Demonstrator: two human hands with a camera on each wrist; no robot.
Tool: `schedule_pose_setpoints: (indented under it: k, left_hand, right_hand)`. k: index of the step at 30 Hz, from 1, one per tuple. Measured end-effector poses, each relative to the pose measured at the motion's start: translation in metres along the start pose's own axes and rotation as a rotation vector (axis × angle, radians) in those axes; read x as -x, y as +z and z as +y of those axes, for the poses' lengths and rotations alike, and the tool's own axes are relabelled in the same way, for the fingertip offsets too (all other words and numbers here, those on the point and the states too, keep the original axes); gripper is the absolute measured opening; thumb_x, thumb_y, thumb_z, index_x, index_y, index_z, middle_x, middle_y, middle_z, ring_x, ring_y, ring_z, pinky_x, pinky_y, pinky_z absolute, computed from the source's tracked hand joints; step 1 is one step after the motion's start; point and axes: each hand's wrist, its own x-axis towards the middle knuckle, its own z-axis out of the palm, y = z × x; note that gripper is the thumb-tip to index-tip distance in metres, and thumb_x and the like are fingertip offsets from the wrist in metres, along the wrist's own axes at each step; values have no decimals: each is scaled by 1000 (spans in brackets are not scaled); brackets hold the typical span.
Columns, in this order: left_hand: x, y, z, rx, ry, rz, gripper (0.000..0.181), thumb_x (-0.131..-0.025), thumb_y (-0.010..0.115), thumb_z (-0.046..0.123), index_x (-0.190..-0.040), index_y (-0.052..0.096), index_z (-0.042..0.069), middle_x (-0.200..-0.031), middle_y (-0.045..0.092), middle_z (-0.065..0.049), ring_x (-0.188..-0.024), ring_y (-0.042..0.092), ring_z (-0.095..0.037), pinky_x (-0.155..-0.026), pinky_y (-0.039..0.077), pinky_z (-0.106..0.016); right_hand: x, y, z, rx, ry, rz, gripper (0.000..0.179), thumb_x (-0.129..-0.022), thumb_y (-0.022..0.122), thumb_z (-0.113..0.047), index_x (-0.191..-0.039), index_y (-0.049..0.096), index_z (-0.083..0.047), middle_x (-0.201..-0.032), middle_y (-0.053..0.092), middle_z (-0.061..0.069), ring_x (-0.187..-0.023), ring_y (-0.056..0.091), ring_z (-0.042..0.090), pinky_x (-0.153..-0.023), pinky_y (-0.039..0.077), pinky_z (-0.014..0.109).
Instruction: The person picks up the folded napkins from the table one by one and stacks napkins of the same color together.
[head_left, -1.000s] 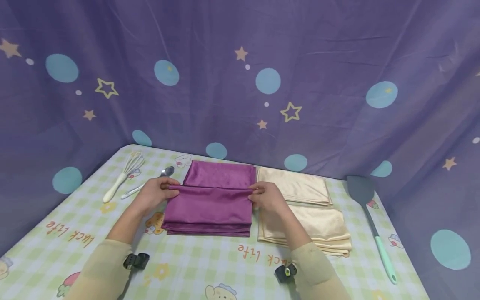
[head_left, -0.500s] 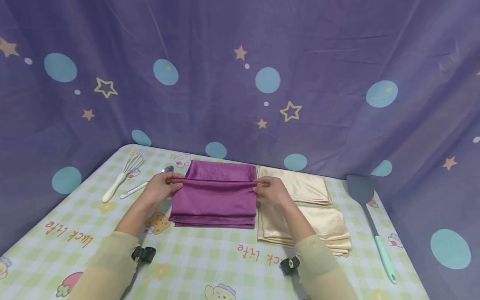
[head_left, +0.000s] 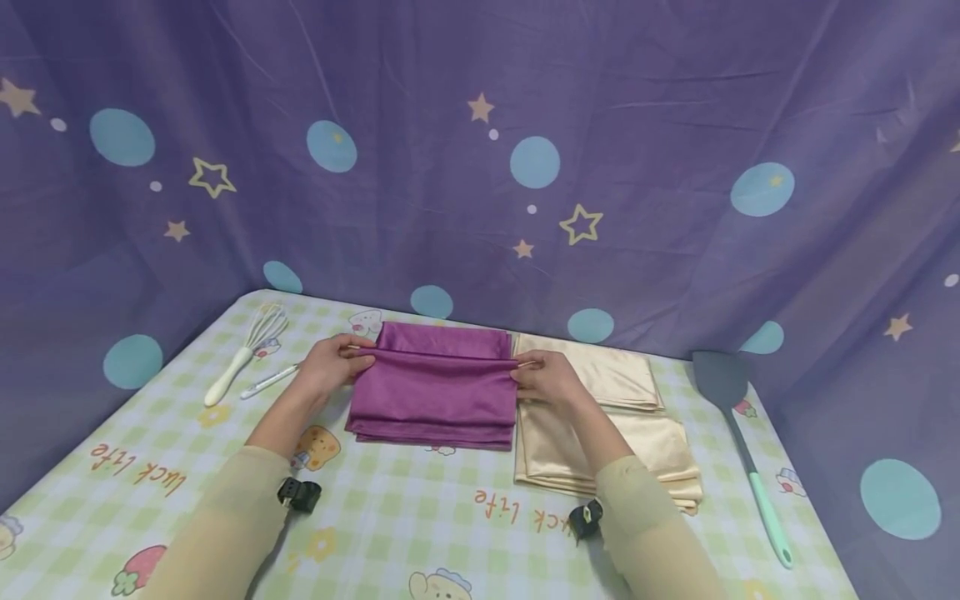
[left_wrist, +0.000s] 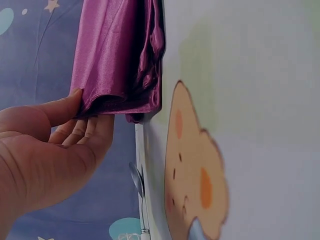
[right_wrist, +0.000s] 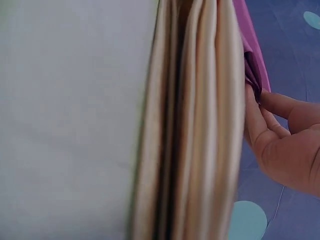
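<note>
A folded purple satin cloth point(head_left: 435, 400) is held by its far edge between both hands. My left hand point(head_left: 330, 365) pinches the far left corner, thumb on top and fingers beneath, as the left wrist view shows on the purple cloth point(left_wrist: 107, 65). At the far right corner my right hand point(head_left: 547, 379) pinches the same edge. Behind it lies another folded purple cloth point(head_left: 442, 340), partly covered by the held one. Two folded cream satin cloths sit on the right, a far one point(head_left: 615, 375) and a near one point(head_left: 652, 450), the near one partly behind my right forearm.
A whisk point(head_left: 243, 354) lies at the far left, beside a spoon point(head_left: 270, 381) whose bowl is hidden by my left hand. On the right lies a grey spatula point(head_left: 722, 379) with a mint handle. A purple curtain point(head_left: 420, 183) rises behind the checked tablecloth point(head_left: 390, 517).
Both hands have moved away from me and slightly right, carrying the purple cloth along. It now overlaps more of the purple cloth behind, and the spoon's bowl has become hidden.
</note>
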Motion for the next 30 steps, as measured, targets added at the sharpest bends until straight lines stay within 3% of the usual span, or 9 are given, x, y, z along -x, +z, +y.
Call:
schedule_pose_setpoints:
  k: [4,12,20,30]
  left_hand:
    - [-7,3,-2,22,-13,8,40,-100,62,5,-138,55,-6,-113,66,-18,-79,66,-9,-72,60,-27]
    - [-21,10,-4,19,-10,66,39,-99,64,4,-136,58,-7,-129,61,-29,-80,67,-8,-72,60,-25]
    - [-33,13,-3,34,-15,121,36,-97,66,0,-132,61,-6,-106,66,-17,-76,66,-10,-66,59,-25]
    - [-45,18,-5,39,-10,193,37,-94,69,-1,-130,62,-7,-101,69,-14,-76,61,-3,-67,54,-18]
  right_hand:
    - [-5,-1,2,9,22,1,35,-93,66,8,-127,58,13,-105,68,25,-78,70,22,-82,61,42]
    - [-16,-3,3,-11,47,9,36,-94,64,8,-129,56,12,-100,67,21,-81,70,23,-80,62,38]
    - [-29,-4,1,15,51,-1,37,-95,64,8,-129,54,14,-113,66,29,-82,72,27,-81,61,38]
    - [-43,-8,1,-2,98,0,39,-96,63,5,-133,53,11,-112,67,27,-83,72,25,-80,62,36]
